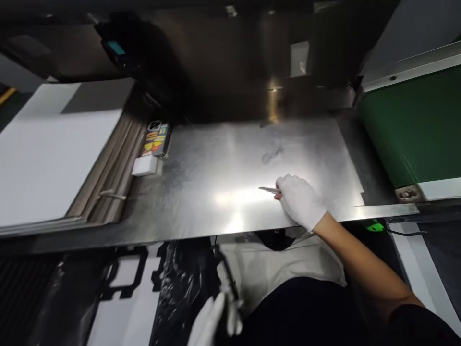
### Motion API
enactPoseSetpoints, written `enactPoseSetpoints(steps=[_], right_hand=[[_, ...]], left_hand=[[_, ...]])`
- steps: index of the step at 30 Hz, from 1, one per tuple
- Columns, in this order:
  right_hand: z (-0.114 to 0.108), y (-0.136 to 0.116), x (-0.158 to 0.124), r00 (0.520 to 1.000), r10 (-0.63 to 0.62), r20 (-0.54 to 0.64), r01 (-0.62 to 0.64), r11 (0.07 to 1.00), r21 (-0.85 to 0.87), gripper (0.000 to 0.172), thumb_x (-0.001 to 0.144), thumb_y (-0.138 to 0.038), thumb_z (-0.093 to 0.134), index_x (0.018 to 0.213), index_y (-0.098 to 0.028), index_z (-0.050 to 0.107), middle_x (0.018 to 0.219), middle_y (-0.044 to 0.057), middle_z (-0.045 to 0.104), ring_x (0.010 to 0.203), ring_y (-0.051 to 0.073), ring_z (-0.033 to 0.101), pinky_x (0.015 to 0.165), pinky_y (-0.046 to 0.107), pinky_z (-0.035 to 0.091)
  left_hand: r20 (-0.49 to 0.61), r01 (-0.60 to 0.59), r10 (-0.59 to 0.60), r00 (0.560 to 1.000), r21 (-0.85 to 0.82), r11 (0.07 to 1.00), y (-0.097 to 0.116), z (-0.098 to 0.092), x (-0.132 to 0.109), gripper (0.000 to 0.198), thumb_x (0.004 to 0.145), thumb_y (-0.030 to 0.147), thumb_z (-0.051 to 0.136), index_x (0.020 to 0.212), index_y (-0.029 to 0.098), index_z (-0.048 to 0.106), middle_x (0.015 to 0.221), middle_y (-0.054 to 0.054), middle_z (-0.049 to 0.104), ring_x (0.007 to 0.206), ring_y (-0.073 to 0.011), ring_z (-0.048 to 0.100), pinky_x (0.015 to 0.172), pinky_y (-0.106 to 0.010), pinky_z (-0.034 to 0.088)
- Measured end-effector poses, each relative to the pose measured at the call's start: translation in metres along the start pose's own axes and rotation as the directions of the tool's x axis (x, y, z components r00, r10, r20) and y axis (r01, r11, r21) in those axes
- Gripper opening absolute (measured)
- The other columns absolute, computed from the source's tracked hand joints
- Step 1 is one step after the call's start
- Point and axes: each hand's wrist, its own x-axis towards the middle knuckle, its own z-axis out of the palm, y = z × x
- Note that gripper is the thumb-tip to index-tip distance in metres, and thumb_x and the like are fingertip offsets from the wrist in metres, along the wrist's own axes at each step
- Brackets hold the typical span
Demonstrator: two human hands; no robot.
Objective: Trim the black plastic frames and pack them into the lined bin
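Note:
My right hand (300, 199), in a white glove, is closed around a thin, pointed metal tool (268, 190) just over the steel worktop (201, 192). Its tip points left; the handle is hidden in my fist, so I cannot tell its exact kind. Low in the view, below the worktop's front edge, my left hand (212, 322), also white-gloved, grips a narrow black strip-like part (226, 269). This part is blurred and stands upright in front of my lap.
On the left is a stack of white-topped boards (54, 154). Beside it sit a phone with a colourful case (155, 139) and a small white box (144, 166). A green conveyor belt (418, 125) runs at right. Black frames (124, 274) lie below left.

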Motion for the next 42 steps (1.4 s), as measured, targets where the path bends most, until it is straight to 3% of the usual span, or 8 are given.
enactPoseSetpoints(steps=[5,7,9,12,15,20,32,42], right_hand=[[-0.015,0.016,-0.030,0.986,0.168,0.000,-0.164,0.963,0.216,0.018,0.110,-0.022,0.049,0.102,-0.020,0.065,0.089,0.010,0.072,0.072,0.025,0.066,0.067,0.037,0.048],[-0.023,0.021,-0.060,0.991,0.074,0.116,-0.119,0.883,0.453,0.024,0.115,-0.030,0.042,0.101,-0.025,0.061,0.082,0.004,0.071,0.064,0.022,0.064,0.061,0.034,0.049],[-0.020,0.016,-0.096,0.948,-0.169,0.268,-0.038,0.778,0.627,0.028,0.117,-0.039,0.041,0.100,-0.029,0.060,0.080,0.000,0.071,0.063,0.020,0.065,0.057,0.032,0.051],[0.014,-0.013,-0.144,0.851,-0.352,0.390,0.015,0.759,0.651,0.027,0.116,-0.039,0.045,0.097,-0.028,0.061,0.082,-0.001,0.073,0.069,0.020,0.070,0.058,0.030,0.053],[0.058,-0.050,-0.168,0.846,-0.235,0.479,-0.032,0.874,0.486,0.026,0.115,-0.034,0.046,0.100,-0.024,0.064,0.088,0.002,0.078,0.075,0.021,0.075,0.066,0.030,0.053],[0.077,-0.071,-0.165,0.785,-0.100,0.611,-0.091,0.957,0.274,0.033,0.116,-0.036,0.041,0.113,-0.020,0.070,0.100,0.008,0.083,0.087,0.027,0.080,0.073,0.033,0.055],[0.085,-0.066,-0.174,0.717,-0.042,0.696,-0.244,0.920,0.306,0.040,0.119,-0.040,0.034,0.130,-0.023,0.069,0.109,0.006,0.084,0.094,0.026,0.082,0.078,0.032,0.056],[0.091,-0.065,-0.177,0.737,-0.008,0.676,-0.302,0.891,0.340,0.038,0.119,-0.038,0.034,0.125,-0.021,0.067,0.103,0.006,0.083,0.089,0.024,0.081,0.073,0.030,0.052]], left_hand=[[0.167,-0.020,0.047,0.985,-0.158,0.987,-0.027,0.046,0.004,0.060,0.075,0.062,0.091,0.116,0.025,0.066,0.086,0.000,0.059,0.075,-0.0182,0.059,0.081,-0.035,0.057],[0.211,0.005,0.022,0.977,-0.127,0.992,-0.025,0.054,0.004,0.054,0.079,0.052,0.090,0.119,0.024,0.066,0.084,0.001,0.056,0.074,-0.0173,0.057,0.074,-0.031,0.052],[0.242,0.024,-0.003,0.970,-0.085,0.996,-0.018,0.056,0.003,0.043,0.083,0.046,0.084,0.116,0.023,0.067,0.084,0.000,0.057,0.072,-0.0173,0.057,0.071,-0.031,0.050],[0.267,-0.019,0.025,0.964,-0.022,1.000,-0.006,0.060,0.003,0.020,0.088,0.035,0.073,0.102,0.022,0.069,0.090,-0.004,0.064,0.081,-0.0204,0.060,0.077,-0.033,0.052],[0.285,-0.073,0.066,0.956,0.015,0.997,0.004,0.065,0.007,0.009,0.089,0.029,0.066,0.092,0.021,0.069,0.086,-0.003,0.066,0.084,-0.0219,0.061,0.082,-0.033,0.053],[0.316,-0.071,0.066,0.947,0.003,0.998,0.010,0.074,0.010,0.009,0.085,0.028,0.065,0.082,0.021,0.065,0.078,0.000,0.064,0.075,-0.0194,0.058,0.075,-0.031,0.052],[0.257,-0.031,0.023,0.966,0.025,0.999,0.007,0.085,0.010,0.013,0.082,0.028,0.066,0.074,0.019,0.061,0.070,0.003,0.059,0.067,-0.0150,0.049,0.065,-0.028,0.045],[0.234,0.017,-0.035,0.972,0.081,0.997,0.008,0.092,0.009,0.020,0.084,0.033,0.066,0.072,0.020,0.057,0.068,0.003,0.055,0.067,-0.0151,0.047,0.062,-0.027,0.044]])
